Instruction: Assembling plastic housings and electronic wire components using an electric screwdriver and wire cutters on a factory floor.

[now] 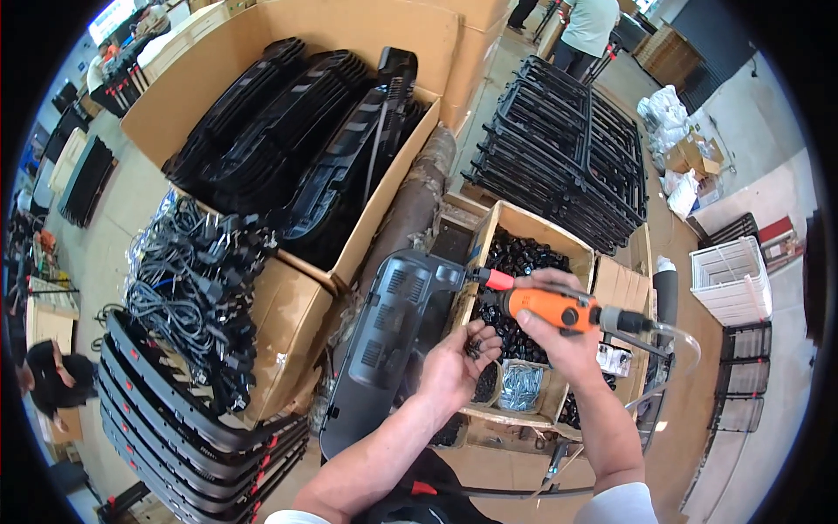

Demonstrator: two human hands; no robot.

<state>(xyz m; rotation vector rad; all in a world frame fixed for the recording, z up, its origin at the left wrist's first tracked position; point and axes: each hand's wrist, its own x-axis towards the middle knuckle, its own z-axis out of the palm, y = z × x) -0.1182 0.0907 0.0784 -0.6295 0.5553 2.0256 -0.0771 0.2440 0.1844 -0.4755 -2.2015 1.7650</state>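
My right hand (563,336) is wrapped round an orange air screwdriver (550,307), held level and pointing left. The red sleeve (498,279) at its front meets the upper right end of a long black plastic housing (381,336); whether the bit sits on a screw is too small to tell. My left hand (447,371) is palm up with curled fingers, cupping a few small dark screws (474,348). It is just right of the housing, below the screwdriver. A clear air hose (685,336) trails from the tool's rear.
A wooden parts box (572,242) holds small black parts (528,253) and silver screws (521,386). A cardboard box (419,144) of black housings and a heap of cables (188,279) stand left. Curved black parts (166,428) are stacked lower left, black frames (559,148) beyond. Other people work farther off.
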